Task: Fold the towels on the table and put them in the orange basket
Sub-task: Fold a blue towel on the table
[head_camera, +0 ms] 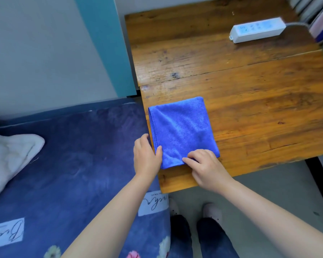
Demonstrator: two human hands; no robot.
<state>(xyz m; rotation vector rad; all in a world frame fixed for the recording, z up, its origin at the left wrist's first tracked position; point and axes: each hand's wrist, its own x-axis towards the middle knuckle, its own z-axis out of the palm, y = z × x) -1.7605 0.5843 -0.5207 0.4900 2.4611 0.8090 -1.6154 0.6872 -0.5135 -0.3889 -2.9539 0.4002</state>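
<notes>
Both bare forearms reach from the near edge toward the worn brown wooden table [250, 108]. On its near left corner lies the blue microfibre towel [181, 131], folded to a rough square. The left hand [146, 157] grasps its near left edge, thumb on top. The right hand [203, 166] pinches the near right corner. Folding seems almost done. Next, I think, comes lifting it without unfolding; the orange basket is not visible.

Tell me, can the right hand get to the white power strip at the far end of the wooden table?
Probably yes: bare wooden table lies between the right hand and the white power strip, though it looks a long stretch.
</notes>
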